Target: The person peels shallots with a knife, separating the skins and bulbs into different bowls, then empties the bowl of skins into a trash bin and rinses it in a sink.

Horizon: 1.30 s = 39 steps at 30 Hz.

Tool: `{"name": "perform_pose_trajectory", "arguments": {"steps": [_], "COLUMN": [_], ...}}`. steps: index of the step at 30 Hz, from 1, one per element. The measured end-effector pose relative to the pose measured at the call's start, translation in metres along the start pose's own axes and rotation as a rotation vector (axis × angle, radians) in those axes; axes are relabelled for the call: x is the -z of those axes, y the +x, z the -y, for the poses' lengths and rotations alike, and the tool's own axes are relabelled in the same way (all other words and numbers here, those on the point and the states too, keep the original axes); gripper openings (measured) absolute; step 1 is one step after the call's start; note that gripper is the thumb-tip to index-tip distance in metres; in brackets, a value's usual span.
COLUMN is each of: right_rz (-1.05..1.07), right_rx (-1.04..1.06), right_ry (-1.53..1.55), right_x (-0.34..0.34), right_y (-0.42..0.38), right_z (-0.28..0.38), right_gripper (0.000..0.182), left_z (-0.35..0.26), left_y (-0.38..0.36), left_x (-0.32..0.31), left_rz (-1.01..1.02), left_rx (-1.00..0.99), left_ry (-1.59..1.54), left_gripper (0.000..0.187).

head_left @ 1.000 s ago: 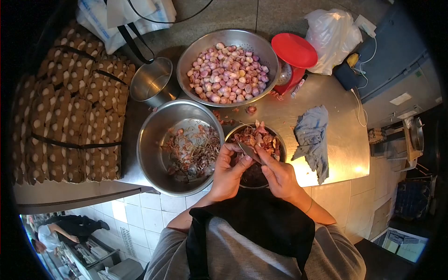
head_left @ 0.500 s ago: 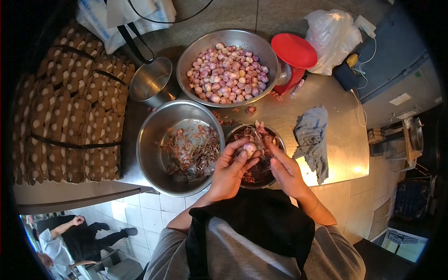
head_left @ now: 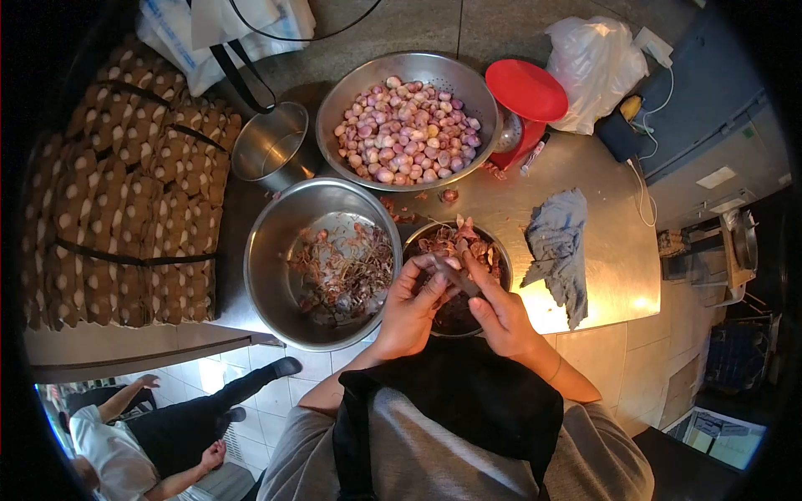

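Over the small bowl of reddish skins (head_left: 505, 265), my left hand (head_left: 411, 307) has its fingers closed round a shallot (head_left: 452, 262), mostly covered. My right hand (head_left: 501, 316) grips a small knife (head_left: 459, 277), its blade against the shallot. To the left, a wide steel basin (head_left: 266, 275) has dry skins and root scraps (head_left: 347, 267) at its bottom. Peeled pinkish shallots (head_left: 409, 134) fill a large steel colander (head_left: 328, 108) behind. One loose shallot (head_left: 449, 196) lies on the table between colander and small bowl.
Stacked egg trays (head_left: 125, 200) stand at the left beside a steel pot (head_left: 271, 146). A red scale (head_left: 526, 90), a plastic bag (head_left: 595, 71) and a grey cloth (head_left: 558, 250) are at the right. Another person (head_left: 159, 434) is at the lower left.
My right hand has moved closer to my left, and the knife blade now shows across the shallot. The other person has shifted, with a leg stretched further right.
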State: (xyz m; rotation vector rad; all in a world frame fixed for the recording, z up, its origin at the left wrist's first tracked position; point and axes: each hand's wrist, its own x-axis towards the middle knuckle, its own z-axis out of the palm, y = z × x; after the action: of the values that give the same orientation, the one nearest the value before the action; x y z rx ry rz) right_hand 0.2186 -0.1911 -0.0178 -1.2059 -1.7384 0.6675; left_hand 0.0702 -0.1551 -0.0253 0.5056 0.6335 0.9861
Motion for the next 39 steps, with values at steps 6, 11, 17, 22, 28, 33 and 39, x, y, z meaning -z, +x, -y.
{"name": "perform_pose_trajectory", "arguments": {"steps": [6,11,17,22,28,33,39], "right_rz": [0.084,0.040,-0.048,0.071,0.139,0.208,0.034], "right_rx": [-0.039,-0.069,-0.194,-0.196,-0.059,-0.107,-0.083], "right_ry": [-0.143,-0.076,0.040,0.174,0.028,-0.124,0.012], "right_x": [0.002,0.006,0.012,0.017,0.012,0.016,0.010], "right_y": [-0.002,0.001,0.004,0.000,-0.002,0.001,0.001], "right_z": [0.000,-0.003,-0.017,-0.008,0.009,0.015,-0.004], "right_gripper": [0.044,0.039,0.037,0.039,0.047,0.043,0.037], "left_z": [0.003,0.008,-0.004,-0.008,-0.001,-0.005,-0.009], "left_y": [-0.001,0.000,-0.003,-0.001,0.000,-0.005,-0.006], "left_x": [0.005,0.012,0.004,-0.004,0.007,0.006,0.003], "left_rz": [0.018,0.072,0.100,0.050,0.045,0.011,0.083], "left_rx": [-0.028,0.006,0.083,-0.003,-0.142,-0.197,-0.223], "left_ry": [0.010,-0.005,0.028,0.074,0.117,0.262,0.282], "left_gripper": [0.017,0.023,0.027,0.029,0.029,0.027,0.028]}}
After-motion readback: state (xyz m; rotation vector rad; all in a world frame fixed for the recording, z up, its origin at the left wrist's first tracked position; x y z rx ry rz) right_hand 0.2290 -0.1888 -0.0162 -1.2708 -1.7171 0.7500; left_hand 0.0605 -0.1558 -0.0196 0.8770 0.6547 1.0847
